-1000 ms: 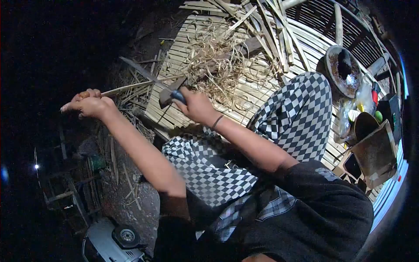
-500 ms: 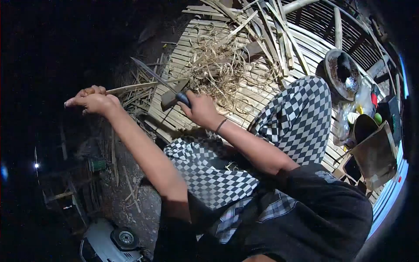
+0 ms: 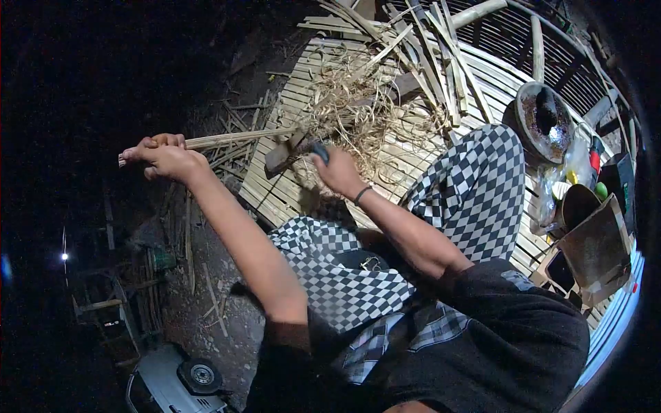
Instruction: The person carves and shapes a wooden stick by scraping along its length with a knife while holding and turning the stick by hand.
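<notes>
My left hand is closed around a thin pale bamboo strip. From my fist the strip runs right to the edge of the slatted platform, its far end close to a dark wooden block. My right hand grips the dark handle of a knife just right of that block. The knife's blade is blurred and cannot be made out against the curled shavings behind it.
Split bamboo pieces lie across the slatted bamboo platform at the top. On the right stand a round stone-like bowl, plastic bags and a cardboard box. A vehicle with a spare wheel shows at lower left.
The knife has swung from pointing up-left across the strip to a blurred position by the block. My right hand has shifted slightly right and down. The whole view has shifted a little.
</notes>
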The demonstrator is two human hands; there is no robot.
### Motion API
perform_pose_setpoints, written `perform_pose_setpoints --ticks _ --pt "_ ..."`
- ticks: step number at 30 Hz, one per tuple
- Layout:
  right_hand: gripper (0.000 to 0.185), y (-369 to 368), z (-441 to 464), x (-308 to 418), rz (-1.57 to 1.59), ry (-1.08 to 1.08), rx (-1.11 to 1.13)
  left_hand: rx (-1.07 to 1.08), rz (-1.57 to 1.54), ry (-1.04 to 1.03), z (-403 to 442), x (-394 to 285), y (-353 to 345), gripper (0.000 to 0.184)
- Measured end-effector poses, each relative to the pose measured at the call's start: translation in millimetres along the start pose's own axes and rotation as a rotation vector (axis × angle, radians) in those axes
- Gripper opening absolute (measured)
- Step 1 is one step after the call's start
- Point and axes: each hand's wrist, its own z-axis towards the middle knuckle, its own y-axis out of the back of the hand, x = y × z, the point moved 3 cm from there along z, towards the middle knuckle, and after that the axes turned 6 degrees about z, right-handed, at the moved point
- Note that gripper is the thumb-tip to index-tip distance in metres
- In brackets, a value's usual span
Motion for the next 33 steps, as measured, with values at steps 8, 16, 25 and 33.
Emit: perform_pose_setpoints --ticks 8,16,25,33 --pt "0.034 27.3 -53.1 144.3 0.215 0.303 0.141 -0.051 0.007 -0.047 -21.4 -11.7 -13.0 0.057" --pt "0.033 -4.9 -13.8 50.8 0.097 0.232 0.006 -0.025 -0.021 -0.081 -13.4 -9.5 2.9 0.059" --pt "0.032 3.7 -35.2 95.4 0.033 0.267 0.137 -0.037 -0.047 -0.061 -10.9 -5.5 5.3 0.059" --pt "0.041 -1.4 -0.1 5.6 -0.197 0.020 -0.008 -0.147 -0.089 -0.026 -1.8 -2.5 26.6 0.061"
